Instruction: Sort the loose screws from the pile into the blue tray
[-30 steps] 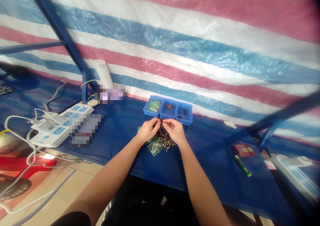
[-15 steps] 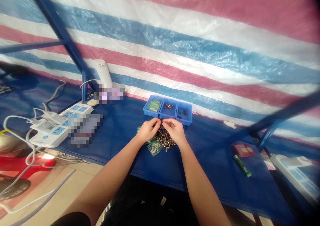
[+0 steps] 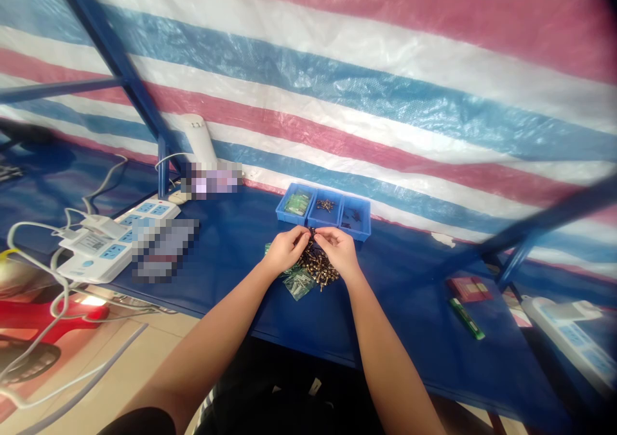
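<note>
My left hand [image 3: 285, 250] and my right hand [image 3: 338, 248] meet fingertip to fingertip just in front of the blue bins. Both are closed in a pinch around a small dark piece [image 3: 312, 232], too small to name and partly hidden by the fingers. Under them lies a heap of small brass-coloured and dark metal parts [image 3: 322, 269]. A clear green-tinted bag [image 3: 299, 284] with silvery pins or screws inside rests at the heap's near left. More green bag material shows beside my left hand.
Behind the hands stand three joined blue bins: one with green packets [image 3: 296, 204], one with brass-coloured parts [image 3: 326, 204], one with dark pieces [image 3: 354, 216]. A power strip [image 3: 120, 242] with cables lies left. A red box [image 3: 468, 289] and green packet [image 3: 466, 319] lie right.
Almost nothing differs. Both hands keep their pinch in the same place, with only a very slight shift of the right fingers.
</note>
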The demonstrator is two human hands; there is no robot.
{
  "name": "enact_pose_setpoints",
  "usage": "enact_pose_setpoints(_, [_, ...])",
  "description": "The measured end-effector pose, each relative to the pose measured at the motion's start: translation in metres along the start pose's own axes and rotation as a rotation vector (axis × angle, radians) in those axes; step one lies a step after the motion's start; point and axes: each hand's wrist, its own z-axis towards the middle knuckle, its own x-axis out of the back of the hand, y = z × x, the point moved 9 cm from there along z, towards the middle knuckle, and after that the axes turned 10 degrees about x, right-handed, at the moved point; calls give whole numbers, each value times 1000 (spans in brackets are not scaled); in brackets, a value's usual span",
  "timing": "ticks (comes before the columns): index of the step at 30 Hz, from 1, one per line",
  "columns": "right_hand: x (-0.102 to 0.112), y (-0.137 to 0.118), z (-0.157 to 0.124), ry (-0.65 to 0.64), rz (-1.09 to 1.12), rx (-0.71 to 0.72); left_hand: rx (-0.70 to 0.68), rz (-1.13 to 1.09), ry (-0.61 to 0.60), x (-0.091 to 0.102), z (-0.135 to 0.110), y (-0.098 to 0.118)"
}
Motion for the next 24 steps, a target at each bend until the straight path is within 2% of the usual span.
enact_pose_setpoints(3, [15, 14, 0, 105, 17, -114, 15, 27, 16, 1, 1, -2])
enact_pose_setpoints(6, [40, 31, -2, 309, 73, -249, 22, 63, 21, 0, 1, -3])
enact_pose_setpoints(9, [59, 33, -2, 472, 194, -257, 17, 82, 3, -2, 1, -3])
enact_pose_setpoints(11, [65, 29, -1, 529, 278, -213, 13, 85, -5, -3, 1, -2])
enact_pose_setpoints(14, [65, 22, 2, 530, 329, -138, 16, 87, -1, -2, 1, -2])
enact_pose_setpoints(17, [65, 19, 4, 513, 275, -49, 26, 93, -6, -3, 2, -3])
enact_pose_setpoints(20, [72, 17, 3, 530, 103, 8, 32, 97, -9, -3, 2, -5])
enact_pose_setpoints(24, [80, 13, 0, 503, -191, -56, 34, 92, -16, -5, 2, -5])
